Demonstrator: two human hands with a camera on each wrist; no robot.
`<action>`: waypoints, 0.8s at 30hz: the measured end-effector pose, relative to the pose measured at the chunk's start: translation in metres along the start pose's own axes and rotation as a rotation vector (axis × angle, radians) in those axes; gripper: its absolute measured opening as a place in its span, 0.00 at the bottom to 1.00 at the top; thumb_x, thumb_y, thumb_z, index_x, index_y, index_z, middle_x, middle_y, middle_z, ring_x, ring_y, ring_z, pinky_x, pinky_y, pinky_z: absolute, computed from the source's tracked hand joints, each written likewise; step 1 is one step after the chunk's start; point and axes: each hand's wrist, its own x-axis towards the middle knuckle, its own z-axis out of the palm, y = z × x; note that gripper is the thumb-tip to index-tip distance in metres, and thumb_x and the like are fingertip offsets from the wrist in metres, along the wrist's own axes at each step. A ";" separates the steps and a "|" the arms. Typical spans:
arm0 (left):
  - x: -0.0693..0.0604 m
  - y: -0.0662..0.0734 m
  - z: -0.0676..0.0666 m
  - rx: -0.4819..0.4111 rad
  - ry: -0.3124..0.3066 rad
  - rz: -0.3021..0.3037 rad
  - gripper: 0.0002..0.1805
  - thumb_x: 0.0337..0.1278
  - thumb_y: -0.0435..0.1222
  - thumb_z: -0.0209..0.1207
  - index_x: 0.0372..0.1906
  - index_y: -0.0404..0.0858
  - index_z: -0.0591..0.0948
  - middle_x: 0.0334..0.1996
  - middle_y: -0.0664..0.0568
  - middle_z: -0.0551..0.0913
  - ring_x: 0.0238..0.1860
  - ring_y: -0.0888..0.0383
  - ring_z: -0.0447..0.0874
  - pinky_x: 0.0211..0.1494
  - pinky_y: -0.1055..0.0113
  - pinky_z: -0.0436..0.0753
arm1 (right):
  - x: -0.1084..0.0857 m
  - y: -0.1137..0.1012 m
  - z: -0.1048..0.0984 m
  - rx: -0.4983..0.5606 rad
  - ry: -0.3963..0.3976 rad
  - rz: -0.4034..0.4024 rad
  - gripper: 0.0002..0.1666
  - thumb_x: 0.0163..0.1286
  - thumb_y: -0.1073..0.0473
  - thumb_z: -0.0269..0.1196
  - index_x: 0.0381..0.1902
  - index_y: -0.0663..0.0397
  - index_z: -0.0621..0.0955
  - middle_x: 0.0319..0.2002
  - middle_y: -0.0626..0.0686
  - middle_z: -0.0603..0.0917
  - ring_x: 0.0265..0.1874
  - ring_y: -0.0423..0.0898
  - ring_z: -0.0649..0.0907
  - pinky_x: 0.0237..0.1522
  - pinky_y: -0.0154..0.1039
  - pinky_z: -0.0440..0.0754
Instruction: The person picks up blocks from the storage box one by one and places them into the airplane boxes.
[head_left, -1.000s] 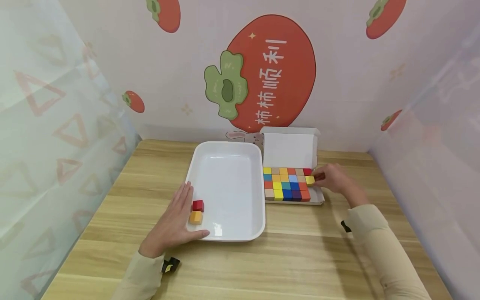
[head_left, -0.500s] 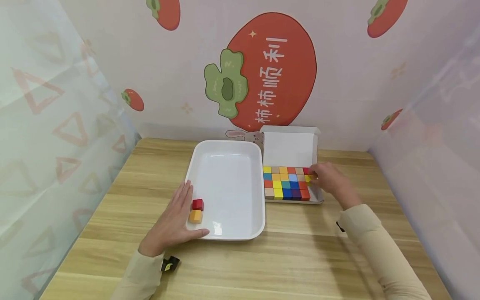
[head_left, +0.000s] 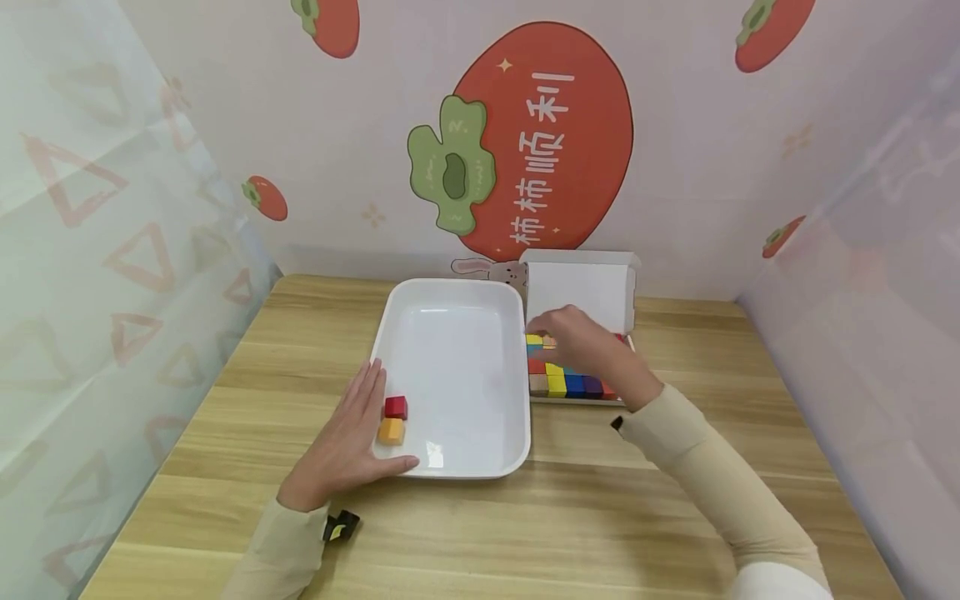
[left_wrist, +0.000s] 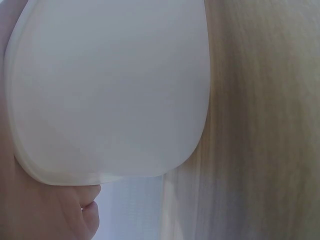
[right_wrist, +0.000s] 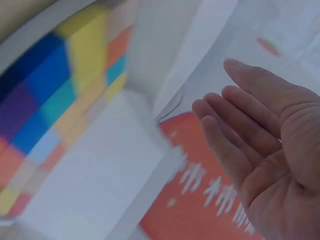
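Note:
My left hand (head_left: 341, 442) rests along the left rim of a white tray (head_left: 465, 375), its thumb stretched over the near rim. Inside the tray, close to those fingers, lie a red cube (head_left: 396, 407) and an orange-yellow cube (head_left: 391, 431). My right hand (head_left: 581, 337) hovers above an open white box (head_left: 577, 292) packed with rows of coloured cubes. In the right wrist view the right hand (right_wrist: 265, 145) is bare, fingers loosely bent with nothing between them. Part of the cubes is hidden behind it in the head view; the cubes (right_wrist: 55, 97) show blurred in the right wrist view.
The box stands against the tray's right side, its lid (head_left: 573, 279) raised toward the printed backdrop (head_left: 675, 167). Wooden tabletop (head_left: 585, 517) spreads in front of both. Fabric walls bound the left and right sides.
My right hand has let go of the yellow cube at the box's right column and moved left across the box. My left hand stays on the tray rim.

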 end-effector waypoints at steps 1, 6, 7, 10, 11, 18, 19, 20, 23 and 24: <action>0.000 0.000 0.000 0.003 0.000 0.002 0.75 0.48 0.74 0.65 0.86 0.31 0.44 0.88 0.41 0.38 0.88 0.42 0.33 0.90 0.48 0.45 | 0.006 -0.008 0.001 0.012 -0.012 -0.020 0.23 0.66 0.61 0.76 0.58 0.60 0.87 0.54 0.60 0.91 0.55 0.57 0.90 0.56 0.48 0.90; 0.002 0.000 0.000 0.014 -0.003 0.006 0.75 0.48 0.74 0.65 0.85 0.31 0.45 0.88 0.40 0.39 0.88 0.41 0.34 0.88 0.41 0.51 | 0.035 -0.045 0.008 0.012 -0.074 -0.100 0.25 0.66 0.60 0.76 0.60 0.58 0.87 0.57 0.57 0.91 0.58 0.55 0.89 0.59 0.46 0.89; 0.003 0.000 0.000 0.015 -0.005 0.005 0.74 0.49 0.74 0.65 0.85 0.31 0.45 0.88 0.40 0.39 0.88 0.41 0.34 0.88 0.40 0.52 | 0.040 -0.051 0.010 0.015 -0.085 -0.112 0.25 0.66 0.60 0.76 0.61 0.58 0.87 0.57 0.57 0.90 0.58 0.55 0.89 0.60 0.45 0.89; 0.003 0.000 0.000 0.015 -0.006 0.004 0.74 0.48 0.74 0.65 0.85 0.31 0.45 0.88 0.40 0.39 0.88 0.41 0.35 0.86 0.37 0.54 | 0.054 -0.068 0.016 0.018 -0.100 -0.142 0.25 0.67 0.59 0.76 0.61 0.56 0.87 0.58 0.55 0.90 0.58 0.53 0.89 0.60 0.44 0.89; 0.003 0.000 0.000 0.016 -0.008 0.003 0.74 0.48 0.74 0.65 0.85 0.31 0.45 0.88 0.40 0.39 0.88 0.41 0.35 0.86 0.36 0.54 | 0.059 -0.074 0.019 0.022 -0.106 -0.150 0.25 0.67 0.58 0.76 0.61 0.55 0.87 0.58 0.55 0.90 0.58 0.53 0.89 0.60 0.44 0.89; 0.002 -0.001 -0.001 0.008 -0.011 -0.004 0.75 0.47 0.74 0.66 0.86 0.32 0.45 0.88 0.41 0.38 0.88 0.41 0.34 0.85 0.33 0.55 | 0.088 -0.098 0.050 0.066 -0.202 -0.217 0.25 0.68 0.56 0.75 0.61 0.55 0.87 0.59 0.55 0.90 0.58 0.50 0.89 0.61 0.40 0.88; 0.002 -0.001 -0.001 0.010 -0.008 -0.002 0.75 0.47 0.74 0.66 0.86 0.32 0.45 0.88 0.41 0.38 0.88 0.41 0.34 0.85 0.33 0.55 | 0.091 -0.101 0.056 0.061 -0.220 -0.218 0.25 0.68 0.56 0.75 0.61 0.54 0.87 0.59 0.54 0.90 0.57 0.49 0.90 0.61 0.38 0.87; 0.002 -0.002 -0.001 0.007 -0.006 0.002 0.75 0.47 0.74 0.66 0.86 0.32 0.45 0.88 0.41 0.38 0.88 0.41 0.34 0.85 0.34 0.55 | 0.095 -0.103 0.062 0.052 -0.238 -0.217 0.25 0.68 0.56 0.76 0.61 0.53 0.87 0.58 0.53 0.90 0.56 0.47 0.90 0.61 0.37 0.87; 0.002 -0.002 0.000 0.000 0.001 0.013 0.75 0.48 0.74 0.66 0.85 0.31 0.45 0.88 0.40 0.39 0.88 0.41 0.34 0.86 0.36 0.53 | 0.102 -0.112 0.080 0.017 -0.297 -0.199 0.25 0.68 0.54 0.76 0.61 0.51 0.87 0.55 0.50 0.91 0.53 0.43 0.88 0.61 0.36 0.86; 0.001 -0.002 0.000 -0.003 0.005 0.019 0.74 0.49 0.73 0.66 0.85 0.31 0.45 0.88 0.39 0.39 0.88 0.41 0.34 0.87 0.38 0.52 | 0.104 -0.114 0.085 0.009 -0.316 -0.192 0.24 0.68 0.53 0.75 0.61 0.50 0.87 0.54 0.49 0.91 0.52 0.42 0.87 0.61 0.35 0.85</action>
